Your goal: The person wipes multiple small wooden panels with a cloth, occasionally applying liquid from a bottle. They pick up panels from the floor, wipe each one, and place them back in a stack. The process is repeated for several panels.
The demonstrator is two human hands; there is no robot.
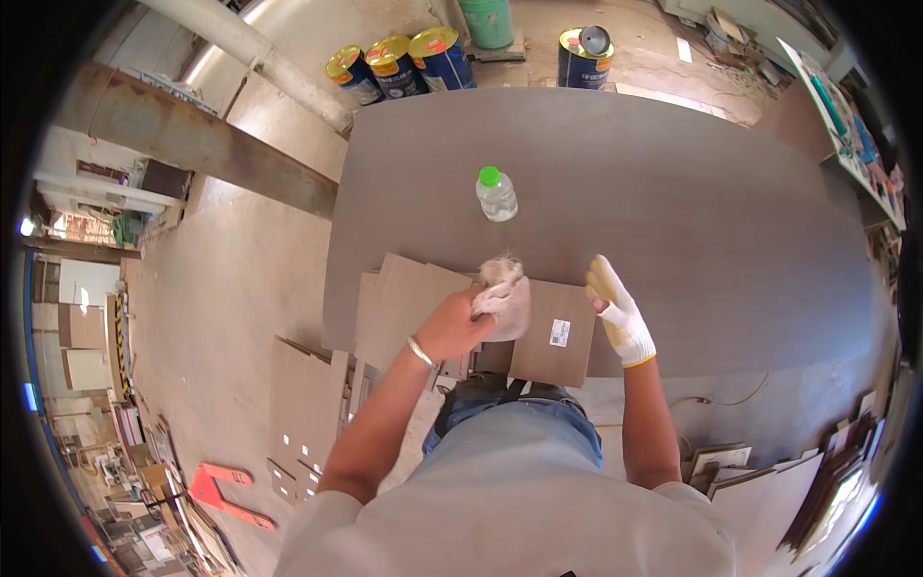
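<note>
My left hand (pixel 456 327), bare with a pale bracelet at the wrist, is closed on a crumpled beige rag (pixel 502 293). The rag is over the left part of a brown panel (pixel 553 337) that bears a white label. My right hand (pixel 620 310) wears a white glove with a yellow cuff and a bare thumb tip. Its fingers are stretched out at the panel's right edge; whether they touch it I cannot tell. Left of the rag lie several overlapping brown panels (pixel 409 298). A clear bottle (pixel 497 200) with a green cap stands beyond the rag.
Everything rests on a wide grey-brown tabletop (pixel 673 192). Blue cans (pixel 442 62) and a green drum (pixel 488 24) stand past its far edge. More panels (pixel 306 394) lean at the near left, beyond them a red pallet jack (pixel 226 490). Boards (pixel 769 500) are stacked at the near right.
</note>
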